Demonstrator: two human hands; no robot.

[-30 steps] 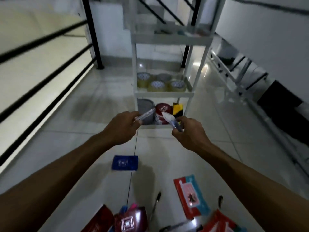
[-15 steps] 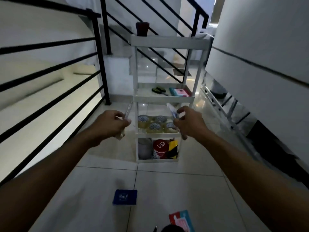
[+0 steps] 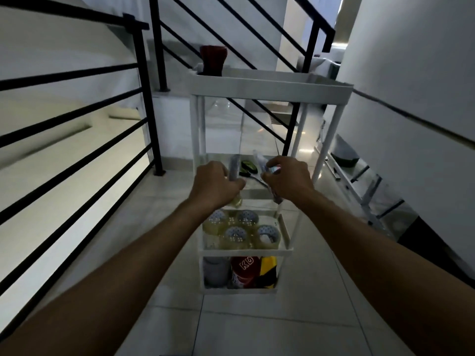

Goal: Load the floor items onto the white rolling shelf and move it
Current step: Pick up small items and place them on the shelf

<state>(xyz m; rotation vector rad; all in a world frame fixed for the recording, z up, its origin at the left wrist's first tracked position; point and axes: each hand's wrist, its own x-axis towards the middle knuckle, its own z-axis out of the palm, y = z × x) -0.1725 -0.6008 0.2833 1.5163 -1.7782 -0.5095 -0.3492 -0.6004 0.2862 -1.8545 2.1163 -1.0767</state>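
The white rolling shelf [image 3: 272, 84] stands on the tiled floor, just in front of the person, beside the black stair railing [image 3: 144, 98]. The left hand [image 3: 214, 185] has its grip pinching a thin pen-like item [image 3: 234, 167], and the right hand [image 3: 286, 178] pinches a similar one [image 3: 259, 160]; both are held over the second tier. These items look light, stiff and a little slippery, so a pinch near the middle should be enough. The shelf itself seems light plastic and probably tips easily; it is better to take it at the top rim or the posts. Tape rolls [image 3: 237, 233] fill the third tier.
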